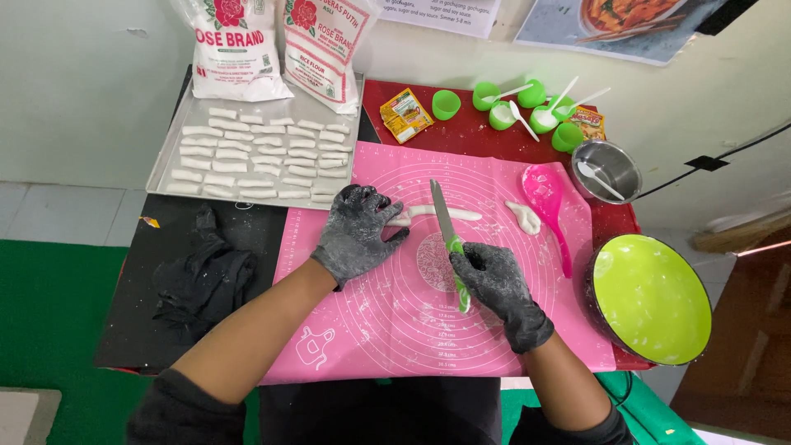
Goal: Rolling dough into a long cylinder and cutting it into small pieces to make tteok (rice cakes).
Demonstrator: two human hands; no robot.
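While both gloved hands work on the pink mat (395, 321):
Right hand (494, 280): wrapped around a green-handled knife (447, 235), mid-mat.
Left hand (356, 231): fingers spread, pressing the dough strip (441, 213).
Tray (165, 169): beyond the mat's far-left corner.

A thin white dough rope (441, 213) on the pink silicone mat (387, 321) is pressed by the black-gloved left hand (356, 232); a green-handled knife (450, 241) is gripped by the black-gloved right hand (493, 280).
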